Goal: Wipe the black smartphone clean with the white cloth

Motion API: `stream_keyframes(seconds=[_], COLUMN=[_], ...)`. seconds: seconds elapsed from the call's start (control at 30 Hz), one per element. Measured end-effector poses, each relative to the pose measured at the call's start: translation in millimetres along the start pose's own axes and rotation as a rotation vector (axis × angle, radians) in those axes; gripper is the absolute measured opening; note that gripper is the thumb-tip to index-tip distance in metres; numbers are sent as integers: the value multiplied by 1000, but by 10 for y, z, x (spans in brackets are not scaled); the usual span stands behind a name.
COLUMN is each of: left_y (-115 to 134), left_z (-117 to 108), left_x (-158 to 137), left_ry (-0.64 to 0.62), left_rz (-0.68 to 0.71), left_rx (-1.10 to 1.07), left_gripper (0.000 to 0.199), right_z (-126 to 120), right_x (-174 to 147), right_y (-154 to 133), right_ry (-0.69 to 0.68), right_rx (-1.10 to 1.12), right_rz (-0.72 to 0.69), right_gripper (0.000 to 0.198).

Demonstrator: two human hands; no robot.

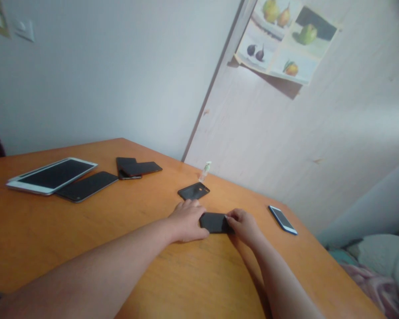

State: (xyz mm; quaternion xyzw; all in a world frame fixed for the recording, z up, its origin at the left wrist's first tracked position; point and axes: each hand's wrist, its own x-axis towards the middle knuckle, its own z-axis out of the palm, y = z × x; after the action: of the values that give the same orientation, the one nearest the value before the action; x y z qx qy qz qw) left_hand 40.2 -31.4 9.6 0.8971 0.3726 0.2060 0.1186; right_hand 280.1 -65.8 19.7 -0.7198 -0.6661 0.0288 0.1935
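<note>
A black phone (214, 223) lies flat on the wooden table, screen up, between my two hands. My left hand (188, 221) holds its left end, the thumb along the near edge and the fingers at the far side. My right hand (243, 225) is closed in a pinch over the phone's right end; what sits between the fingertips is hidden. Just beyond my left hand lies an empty black phone case (193, 191) with a camera cutout. Behind the case stands a small clear pump bottle (205, 172).
On the left of the table (146, 274), a white tablet (58, 175) overlaps a dark phone (88, 186). Farther back, a black phone (141, 168) rests across another dark one (124, 165). A white-faced phone (282, 220) lies near the right edge. Walls border the back.
</note>
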Motion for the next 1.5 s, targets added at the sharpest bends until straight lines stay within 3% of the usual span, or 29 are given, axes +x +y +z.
stream_keyframes(seconds=[0.13, 0.33, 0.6, 0.77, 0.87, 1.1, 1.33, 1.4, 1.5], left_y=[-1, 16, 46, 59, 60, 62, 41, 35, 38], left_z=[6, -17, -43, -55, -59, -47, 4, 16, 13], left_x=[3, -6, -21, -27, -28, -35, -22, -16, -15], left_ry=[2, 0, 1, -6, -5, 14, 16, 23, 10], left_rz=[1, -1, -13, -31, -22, -14, -42, -41, -50], left_rx=[0, 4, 8, 18, 21, 10, -14, -21, -16], left_gripper=[53, 51, 50, 48, 45, 53, 70, 73, 76], right_z=[18, 28, 26, 104, 83, -45, -41, -43, -45], right_x=[42, -42, -8, -166, -211, -156, -420, -396, -298], right_y=[62, -56, -29, -405, -489, -308, -827, -779, -553], right_ry=[54, 6, 70, -18, -65, -77, -185, -214, -209], right_rx=[-29, -16, -85, -98, -85, -206, -33, -57, -152], right_rz=[81, -1, 40, -194, -322, -146, -470, -451, -288], right_gripper=[19, 11, 17, 25, 26, 31, 40, 44, 46])
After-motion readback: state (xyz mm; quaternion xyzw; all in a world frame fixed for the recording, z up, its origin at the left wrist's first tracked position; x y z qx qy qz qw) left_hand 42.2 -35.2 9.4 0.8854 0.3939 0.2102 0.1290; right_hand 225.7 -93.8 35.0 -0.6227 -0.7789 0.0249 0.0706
